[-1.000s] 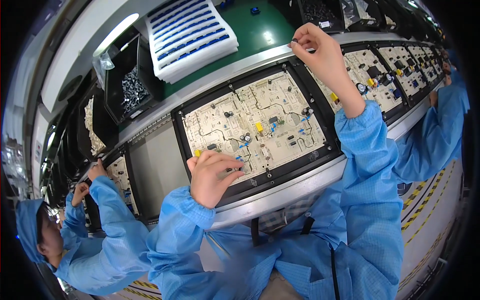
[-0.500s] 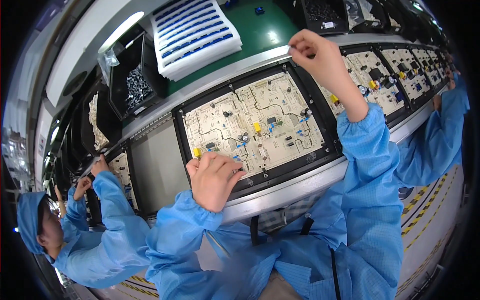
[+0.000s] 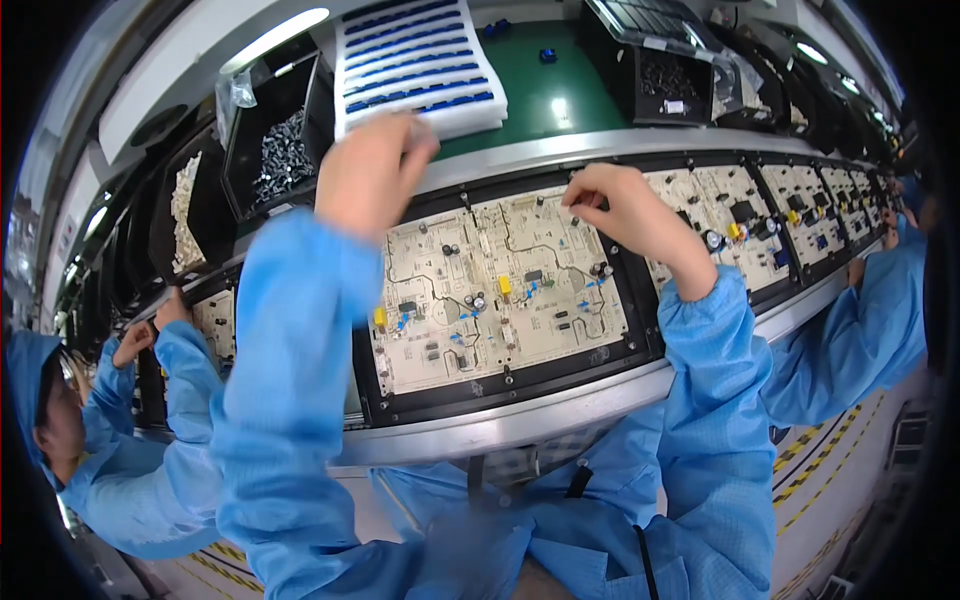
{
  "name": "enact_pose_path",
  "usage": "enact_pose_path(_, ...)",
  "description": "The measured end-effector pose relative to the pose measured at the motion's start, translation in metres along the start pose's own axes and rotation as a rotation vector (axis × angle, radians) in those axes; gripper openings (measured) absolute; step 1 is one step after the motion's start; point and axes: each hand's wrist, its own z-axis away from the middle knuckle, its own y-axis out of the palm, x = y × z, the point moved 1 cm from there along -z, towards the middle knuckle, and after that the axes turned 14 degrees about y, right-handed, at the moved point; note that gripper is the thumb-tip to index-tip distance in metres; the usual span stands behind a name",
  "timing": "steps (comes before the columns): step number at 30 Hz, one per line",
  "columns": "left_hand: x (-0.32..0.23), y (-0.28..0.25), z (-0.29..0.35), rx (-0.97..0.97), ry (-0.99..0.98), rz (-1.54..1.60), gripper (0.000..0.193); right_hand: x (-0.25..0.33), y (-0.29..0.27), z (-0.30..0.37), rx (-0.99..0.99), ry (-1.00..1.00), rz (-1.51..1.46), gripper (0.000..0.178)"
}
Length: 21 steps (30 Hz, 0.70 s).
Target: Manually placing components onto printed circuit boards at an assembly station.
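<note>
A cream-coloured circuit board point(image 3: 450, 365) fitted with black, yellow and blue components lies before me in a black frame point(image 3: 440, 398). Over its upper right part is my right hand point(image 3: 635, 215), thumb and forefinger pinched together at the board's surface; whatever lies between the fingertips is too small to make out. My left hand point(image 3: 368, 175) is raised above the board's upper left corner, in front of the white foam stack point(image 3: 480, 118) with rows of blue parts. Motion smears its fingers, so I cannot tell if it holds anything.
A black bin of metallic parts point(image 3: 283, 160) stands at the far left, beside a bin of cream pieces point(image 3: 185, 215). Another bin point(image 3: 665, 80) holds dark parts at the far right. More framed boards point(image 3: 730, 215) line the metal rail. Co-workers in blue sit on both sides.
My left hand has risen from the board's near edge toward the foam stack. My right hand has come down from above the rail to the board's upper right.
</note>
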Motion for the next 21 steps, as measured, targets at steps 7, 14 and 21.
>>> enact_pose_path(7, 0.117, 0.078, -0.046, 0.146, -0.217, -0.284, 0.035, -0.009, 0.020, -0.007, 0.031, -0.100, 0.144, 0.011)
enact_pose_path(14, 0.119, 0.082, -0.053, 0.140, -0.267, -0.225, 0.038, -0.014, 0.021, -0.006, 0.080, -0.119, 0.208, 0.009)
enact_pose_path(21, 0.130, 0.060, -0.049, -0.177, -0.050, 0.144, 0.028, -0.012, 0.026, -0.009, 0.087, -0.101, 0.176, 0.008)
